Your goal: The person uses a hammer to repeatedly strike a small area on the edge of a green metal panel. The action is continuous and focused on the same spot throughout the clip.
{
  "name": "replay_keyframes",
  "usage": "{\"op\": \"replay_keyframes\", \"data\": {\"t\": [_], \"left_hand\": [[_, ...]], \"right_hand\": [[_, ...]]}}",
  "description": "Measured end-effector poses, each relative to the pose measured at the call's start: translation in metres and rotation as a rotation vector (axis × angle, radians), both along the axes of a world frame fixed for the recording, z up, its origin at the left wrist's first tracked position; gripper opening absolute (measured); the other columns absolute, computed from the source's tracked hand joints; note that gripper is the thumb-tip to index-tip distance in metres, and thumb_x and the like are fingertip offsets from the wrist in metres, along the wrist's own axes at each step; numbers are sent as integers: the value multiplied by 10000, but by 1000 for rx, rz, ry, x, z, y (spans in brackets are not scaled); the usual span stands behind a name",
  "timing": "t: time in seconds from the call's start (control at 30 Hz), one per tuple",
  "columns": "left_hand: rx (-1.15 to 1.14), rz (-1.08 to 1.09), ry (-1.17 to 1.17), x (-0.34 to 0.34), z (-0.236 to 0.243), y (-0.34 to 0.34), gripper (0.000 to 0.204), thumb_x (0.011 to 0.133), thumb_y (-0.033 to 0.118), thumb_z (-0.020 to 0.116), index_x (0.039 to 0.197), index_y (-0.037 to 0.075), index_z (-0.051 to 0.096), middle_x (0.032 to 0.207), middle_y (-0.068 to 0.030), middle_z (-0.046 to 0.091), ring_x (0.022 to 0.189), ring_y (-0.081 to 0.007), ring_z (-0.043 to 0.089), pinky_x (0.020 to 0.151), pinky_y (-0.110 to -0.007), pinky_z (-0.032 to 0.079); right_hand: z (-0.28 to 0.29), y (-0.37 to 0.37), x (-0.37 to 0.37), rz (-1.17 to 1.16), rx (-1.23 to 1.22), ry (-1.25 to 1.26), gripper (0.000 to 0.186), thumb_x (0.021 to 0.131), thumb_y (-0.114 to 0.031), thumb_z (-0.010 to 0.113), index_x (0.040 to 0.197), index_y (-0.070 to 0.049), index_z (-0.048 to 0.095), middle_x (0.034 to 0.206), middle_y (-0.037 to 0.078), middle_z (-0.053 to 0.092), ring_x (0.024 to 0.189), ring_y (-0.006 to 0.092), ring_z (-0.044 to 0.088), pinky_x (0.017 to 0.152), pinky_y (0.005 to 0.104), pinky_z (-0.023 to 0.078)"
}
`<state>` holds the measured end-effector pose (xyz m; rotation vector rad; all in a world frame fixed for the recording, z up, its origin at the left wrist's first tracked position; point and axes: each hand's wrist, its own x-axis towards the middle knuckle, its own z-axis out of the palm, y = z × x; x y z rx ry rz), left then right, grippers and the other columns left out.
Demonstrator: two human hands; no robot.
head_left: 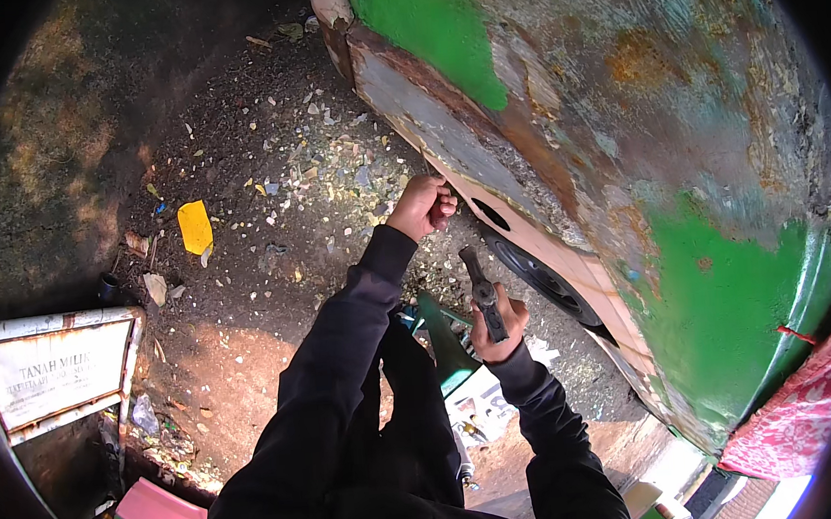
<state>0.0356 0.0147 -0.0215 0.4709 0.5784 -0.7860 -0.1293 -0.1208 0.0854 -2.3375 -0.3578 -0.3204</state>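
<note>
A large vehicle body (634, 103), patched green, grey and rusty brown, fills the right side, with a pale pinkish strip along its lower edge and a dark wheel (540, 278) beneath. My left hand (422, 205) is closed beside that strip's upper part, its fingers curled; whatever it may grip is too hidden to tell. Lower and to the right, my right hand (501, 330) is closed around a dark metal tool (479, 279), hammer-like, its long head pointing up toward the strip.
Gravelly ground with scattered chips and a yellow scrap (195, 227) lies to the left. A rusty white sign (56, 377) stands at lower left, near a pink-and-green object (151, 518). Papers and a green item (440, 344) lie by my legs. Red patterned cloth (781, 408) hangs at lower right.
</note>
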Motion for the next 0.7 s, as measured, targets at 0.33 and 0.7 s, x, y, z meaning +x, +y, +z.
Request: {"op": "replay_keyframes", "data": {"t": [0.33,0.7], "left_hand": [[92,-102,-84,-13,25,-1,227,918,184,388,704,127,335,590,1,361,460,-96,352,337,-226,236],[84,-102,-66,-7,17,-18,142,908,124,371,770,105,345,609,-13,347,464,-109,359,387,-234,292]], "right_hand": [[11,-5,-6,-44,98,174,208,706,-70,576,889,28,556,623,120,588,458,335,538,454,369,415],[-38,-2,7,-80,-1,148,244,858,-202,525,846,39,564,498,126,483,404,274,504,407,379,365]]}}
